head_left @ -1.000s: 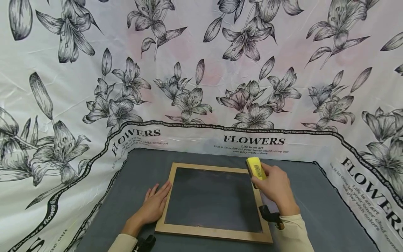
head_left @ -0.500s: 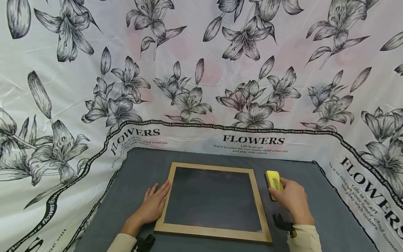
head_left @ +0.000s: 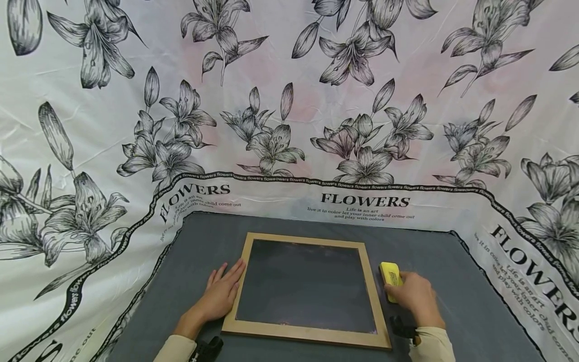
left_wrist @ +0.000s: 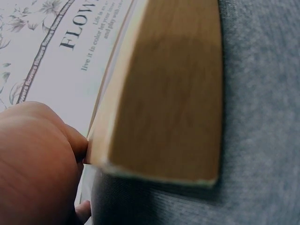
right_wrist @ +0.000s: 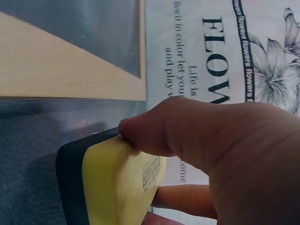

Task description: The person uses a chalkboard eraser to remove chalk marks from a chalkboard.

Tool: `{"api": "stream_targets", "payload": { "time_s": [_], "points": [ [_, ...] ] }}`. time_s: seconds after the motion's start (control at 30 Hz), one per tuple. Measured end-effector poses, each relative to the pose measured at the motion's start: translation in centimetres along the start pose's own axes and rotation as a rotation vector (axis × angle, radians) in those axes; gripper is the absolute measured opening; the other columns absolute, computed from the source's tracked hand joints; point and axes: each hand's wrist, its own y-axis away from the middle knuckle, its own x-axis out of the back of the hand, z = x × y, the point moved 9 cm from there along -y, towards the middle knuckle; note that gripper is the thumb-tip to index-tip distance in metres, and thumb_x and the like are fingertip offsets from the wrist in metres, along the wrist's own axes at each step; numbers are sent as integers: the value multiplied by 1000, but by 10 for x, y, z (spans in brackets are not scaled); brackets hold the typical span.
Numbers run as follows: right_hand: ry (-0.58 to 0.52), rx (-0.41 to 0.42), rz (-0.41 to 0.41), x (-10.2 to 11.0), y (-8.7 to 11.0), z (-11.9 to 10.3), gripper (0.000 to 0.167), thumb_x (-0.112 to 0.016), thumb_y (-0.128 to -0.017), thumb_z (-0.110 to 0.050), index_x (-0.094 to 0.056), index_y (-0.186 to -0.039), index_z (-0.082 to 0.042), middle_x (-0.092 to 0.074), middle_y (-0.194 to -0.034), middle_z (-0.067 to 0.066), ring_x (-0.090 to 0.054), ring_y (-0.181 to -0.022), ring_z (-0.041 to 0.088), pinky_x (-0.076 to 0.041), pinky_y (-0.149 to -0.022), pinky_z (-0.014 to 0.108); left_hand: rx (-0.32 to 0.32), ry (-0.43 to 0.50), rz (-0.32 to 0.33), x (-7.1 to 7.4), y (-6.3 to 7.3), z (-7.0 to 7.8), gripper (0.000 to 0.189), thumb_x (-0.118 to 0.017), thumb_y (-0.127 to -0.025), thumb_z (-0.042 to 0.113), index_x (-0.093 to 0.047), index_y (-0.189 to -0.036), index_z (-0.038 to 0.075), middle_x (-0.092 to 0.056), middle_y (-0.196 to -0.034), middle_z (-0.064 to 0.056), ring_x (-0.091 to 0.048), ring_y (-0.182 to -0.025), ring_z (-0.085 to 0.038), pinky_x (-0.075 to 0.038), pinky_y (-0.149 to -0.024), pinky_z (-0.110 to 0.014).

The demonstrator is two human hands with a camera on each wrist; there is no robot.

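Observation:
A small blackboard (head_left: 307,285) in a light wooden frame lies on the grey cloth. My left hand (head_left: 218,296) rests against the frame's left side with its fingers stretched out; in the left wrist view the wooden frame (left_wrist: 168,103) fills the middle beside that hand (left_wrist: 35,159). To the right of the board, my right hand (head_left: 416,296) grips a yellow board eraser (head_left: 391,279) with a dark felt side. The right wrist view has the thumb pressing one edge of the eraser (right_wrist: 105,183) and fingers behind it. Its felt faces the cloth; whether it touches there I cannot tell.
Grey cloth (head_left: 470,301) covers the table around the board. A white flower-printed sheet (head_left: 280,125) hangs behind and runs down both sides. Dark wrist straps (head_left: 209,348) sit at the cuffs of the light sleeves.
My right hand has carried the eraser from over the board's right edge out to the right, then lower and nearer the cloth. The left hand and the board have stayed in place.

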Motion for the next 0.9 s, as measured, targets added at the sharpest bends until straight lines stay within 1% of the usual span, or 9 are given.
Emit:
{"api": "stream_targets", "payload": {
  "time_s": [0.13, 0.3, 0.43, 0.5, 0.67, 0.8, 0.9],
  "points": [
    [5, -5, -13, -6, 0, 2, 77, -81, -92, -34, -58, -144, 18, -69, -117, 36, -66, -93, 40, -56, -81, 55, -2, 3, 0, 0, 1, 0, 58, -50, -114, 14, -39, -171, 11, -32, -179, -9, -19, -165, -56, -6, -126, -79],
    [-1, -19, -54, -15, 1, 4, 78, -82, -92, -34, -57, -146, 17, -70, -114, 34, -66, -90, 37, -57, -75, 50, -8, 1, 5, 0, 1, 1, 58, -51, -114, 13, -39, -171, 10, -32, -179, -10, -20, -165, -57, -6, -125, -79],
    [0, -23, -80, -19, 0, 6, 78, -82, -93, -35, -58, -145, 16, -71, -111, 31, -67, -88, 35, -57, -74, 49, -17, 4, 12, 1, 1, 2, 58, -51, -114, 13, -40, -170, 10, -33, -179, -10, -20, -164, -57, -6, -126, -79],
    [1, -20, -82, -19, -1, 5, 76, -83, -92, -35, -59, -143, 16, -72, -109, 30, -67, -88, 35, -57, -74, 49, -26, 8, 19, 2, 2, 4, 57, -50, -114, 13, -40, -170, 10, -34, -179, -11, -21, -163, -59, -7, -125, -80],
    [10, -12, -76, -19, -1, 3, 75, -83, -91, -36, -61, -139, 17, -72, -105, 29, -67, -86, 35, -56, -74, 49, -27, 12, 25, 3, 3, 3, 57, -50, -114, 12, -41, -170, 9, -35, -178, -12, -23, -162, -60, -7, -124, -81],
    [9, -3, -70, -22, -2, 1, 74, -84, -91, -35, -62, -138, 17, -72, -103, 27, -67, -85, 33, -56, -71, 47, -17, -12, 38, 2, 2, -1, 57, -51, -113, 11, -42, -169, 8, -35, -178, -11, -23, -163, -58, -9, -124, -81],
    [2, 13, -69, -25, -3, 1, 72, -84, -92, -36, -63, -136, 18, -72, -100, 25, -66, -83, 31, -56, -69, 45, -21, -47, 51, 2, 1, -4, 57, -53, -112, 11, -43, -169, 8, -37, -177, -11, -27, -161, -58, -12, -123, -82]
  ]
}}
